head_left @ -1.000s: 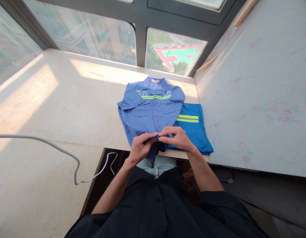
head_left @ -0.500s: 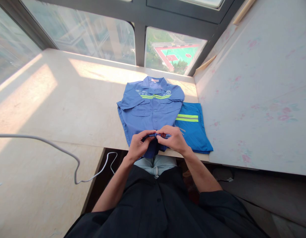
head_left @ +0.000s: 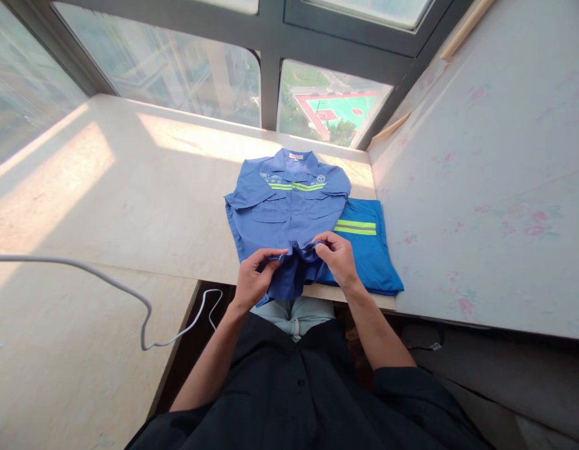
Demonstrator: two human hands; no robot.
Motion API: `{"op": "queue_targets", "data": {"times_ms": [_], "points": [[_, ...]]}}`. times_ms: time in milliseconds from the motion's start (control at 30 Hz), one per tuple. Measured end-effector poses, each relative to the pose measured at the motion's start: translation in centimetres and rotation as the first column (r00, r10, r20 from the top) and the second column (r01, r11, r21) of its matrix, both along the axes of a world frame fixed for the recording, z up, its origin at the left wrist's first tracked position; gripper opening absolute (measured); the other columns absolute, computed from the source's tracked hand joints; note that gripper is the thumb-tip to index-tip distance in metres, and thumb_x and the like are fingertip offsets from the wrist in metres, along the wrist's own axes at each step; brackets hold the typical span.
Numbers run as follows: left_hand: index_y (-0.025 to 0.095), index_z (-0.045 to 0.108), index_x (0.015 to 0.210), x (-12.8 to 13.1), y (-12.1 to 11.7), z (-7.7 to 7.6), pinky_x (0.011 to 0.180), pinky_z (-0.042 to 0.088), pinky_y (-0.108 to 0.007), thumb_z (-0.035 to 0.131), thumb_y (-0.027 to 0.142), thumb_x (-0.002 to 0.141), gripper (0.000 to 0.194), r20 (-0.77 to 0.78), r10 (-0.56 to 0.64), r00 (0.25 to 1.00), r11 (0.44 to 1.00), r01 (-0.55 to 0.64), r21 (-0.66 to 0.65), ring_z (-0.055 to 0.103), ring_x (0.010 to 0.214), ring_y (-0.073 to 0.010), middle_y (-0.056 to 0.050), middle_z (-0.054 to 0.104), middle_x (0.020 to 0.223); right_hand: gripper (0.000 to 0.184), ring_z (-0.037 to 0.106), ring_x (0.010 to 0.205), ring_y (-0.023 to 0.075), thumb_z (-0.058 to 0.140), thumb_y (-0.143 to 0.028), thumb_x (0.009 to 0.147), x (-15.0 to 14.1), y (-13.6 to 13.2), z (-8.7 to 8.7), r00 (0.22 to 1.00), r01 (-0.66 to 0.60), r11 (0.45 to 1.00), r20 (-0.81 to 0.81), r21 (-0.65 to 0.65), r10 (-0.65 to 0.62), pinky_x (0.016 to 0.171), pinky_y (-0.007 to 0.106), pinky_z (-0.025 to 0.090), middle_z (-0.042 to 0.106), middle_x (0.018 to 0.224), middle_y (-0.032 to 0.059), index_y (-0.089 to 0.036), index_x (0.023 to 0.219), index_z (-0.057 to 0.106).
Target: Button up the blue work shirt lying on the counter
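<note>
A blue work shirt (head_left: 282, 209) with yellow-green reflective stripes lies front up on the pale stone sill (head_left: 144, 187), collar toward the window. My left hand (head_left: 254, 278) pinches the shirt's lower front at the placket. My right hand (head_left: 336, 257) pinches the same hem just to the right. Between the two hands the cloth is bunched and lifted a little. The shirt's bottom edge hangs over the sill's front edge above my lap.
A brighter blue folded garment (head_left: 367, 250) with a reflective stripe lies under the shirt's right side. A white cable (head_left: 144, 306) loops across the lower left surface and off its edge. A floral-patterned panel (head_left: 481, 187) rises on the right. Window frames stand behind.
My hands have drawn slightly apart and the shirt's lower front has bunched up between them. The view shifted down a little.
</note>
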State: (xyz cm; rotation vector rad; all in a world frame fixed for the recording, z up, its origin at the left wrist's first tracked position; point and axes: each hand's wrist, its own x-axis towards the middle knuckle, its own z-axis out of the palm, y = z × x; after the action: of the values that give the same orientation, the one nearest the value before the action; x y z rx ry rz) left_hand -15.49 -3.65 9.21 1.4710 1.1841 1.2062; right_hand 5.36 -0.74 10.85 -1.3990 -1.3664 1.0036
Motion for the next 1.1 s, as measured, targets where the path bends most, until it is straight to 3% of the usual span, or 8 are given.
{"op": "queue_targets", "data": {"times_ms": [133, 233, 400, 567, 733, 833, 967, 1100], "points": [[0.016, 0.070, 0.098, -3.4, -0.9, -0.7, 0.087, 0.055, -0.031, 0.068, 0.033, 0.084, 0.021, 0.037, 0.164, 0.986, 0.986, -0.163, -0.040, 0.069, 0.093, -0.0188, -0.008, 0.074, 0.098, 0.013, 0.037, 0.053, 0.0098, 0.060, -0.029, 0.068, 2.0, 0.1, -0.3, 0.961, 0.121, 0.989, -0.239, -0.079, -0.137, 0.048, 0.023, 0.030, 0.050, 0.061, -0.0033, -0.018, 0.076, 0.061], [0.015, 0.068, 0.095, -5.6, -1.7, -1.4, 0.074, 0.056, -0.027, 0.070, 0.038, 0.081, 0.027, -0.010, 0.255, 0.967, 0.963, -0.255, -0.087, 0.069, 0.081, -0.0169, -0.007, 0.073, 0.089, 0.015, 0.041, 0.056, 0.0109, 0.059, -0.030, 0.069, 3.0, -0.7, -0.8, 0.968, 0.105, 0.986, -0.214, -0.128, -0.131, 0.051, 0.023, 0.033, 0.052, 0.064, -0.0023, -0.018, 0.078, 0.060], [0.016, 0.069, 0.097, -5.9, -2.4, -1.4, 0.061, 0.051, -0.025, 0.063, 0.048, 0.086, 0.035, -0.163, 0.005, 0.987, 0.970, -0.045, -0.241, 0.065, 0.067, -0.0161, -0.003, 0.069, 0.072, 0.015, 0.052, 0.065, 0.0161, 0.054, -0.031, 0.071, 3.5, -2.1, -2.5, 0.977, -0.061, 0.975, 0.188, -0.212, 0.102, 0.061, 0.029, 0.044, 0.059, 0.071, 0.0015, -0.018, 0.077, 0.061], [0.018, 0.070, 0.099, -2.6, -1.1, -1.4, 0.073, 0.051, -0.030, 0.059, 0.052, 0.088, 0.038, -0.357, 0.038, 0.933, 0.988, -0.090, -0.128, 0.063, 0.075, -0.0181, -0.005, 0.069, 0.083, 0.033, 0.060, 0.099, 0.0268, 0.047, -0.015, 0.070, 3.3, -2.6, -3.0, 0.809, -0.075, 0.997, 0.583, -0.019, 0.072, 0.092, 0.045, 0.048, 0.066, 0.102, 0.0117, -0.017, 0.097, 0.065], [0.017, 0.066, 0.108, 1.0, 0.5, -2.6, 0.085, 0.048, -0.035, 0.067, 0.048, 0.083, 0.040, -0.618, -0.090, 0.781, 0.995, 0.045, -0.087, 0.061, 0.095, -0.0239, -0.009, 0.066, 0.100, 0.056, 0.044, 0.134, 0.0289, 0.044, -0.004, 0.076, 0.6, -3.1, -1.0, 0.597, -0.417, 0.905, 0.778, 0.089, 0.198, 0.114, 0.051, 0.031, 0.052, 0.141, 0.0145, -0.016, 0.128, 0.060], [0.017, 0.066, 0.106, 2.2, 0.7, -3.4, 0.086, 0.047, -0.035, 0.066, 0.041, 0.084, 0.033, -0.755, -0.148, 0.639, 0.989, 0.076, -0.129, 0.059, 0.100, -0.0259, -0.011, 0.064, 0.103, 0.039, 0.053, 0.123, 0.0286, 0.053, -0.014, 0.085, -1.3, -2.8, -0.4, 0.463, -0.539, 0.842, 0.827, -0.024, 0.320, 0.110, 0.048, 0.036, 0.062, 0.128, 0.0137, -0.016, 0.123, 0.064], [0.016, 0.066, 0.106, 2.3, 0.4, -4.3, 0.084, 0.046, -0.036, 0.064, 0.036, 0.085, 0.029, -0.827, -0.133, 0.547, 0.991, 0.079, -0.108, 0.057, 0.101, -0.0277, -0.012, 0.062, 0.103, 0.025, 0.064, 0.100, 0.0277, 0.061, -0.029, 0.090, -2.3, -1.6, -1.6, 0.347, -0.462, 0.860, 0.848, -0.217, 0.400, 0.086, 0.037, 0.049, 0.071, 0.102, 0.0135, -0.017, 0.109, 0.071], [0.016, 0.067, 0.108, 2.0, 0.1, -4.8, 0.086, 0.044, -0.037, 0.066, 0.038, 0.084, 0.033, -0.833, -0.124, 0.540, 0.992, 0.093, -0.087, 0.055, 0.102, -0.0284, -0.012, 0.062, 0.103, 0.018, 0.066, 0.093, 0.0227, 0.057, -0.022, 0.091, -1.8, -0.7, -3.2, 0.440, -0.438, 0.860, 0.772, -0.260, 0.458, 0.080, 0.030, 0.047, 0.073, 0.096, 0.0083, -0.021, 0.095, 0.074]]}}
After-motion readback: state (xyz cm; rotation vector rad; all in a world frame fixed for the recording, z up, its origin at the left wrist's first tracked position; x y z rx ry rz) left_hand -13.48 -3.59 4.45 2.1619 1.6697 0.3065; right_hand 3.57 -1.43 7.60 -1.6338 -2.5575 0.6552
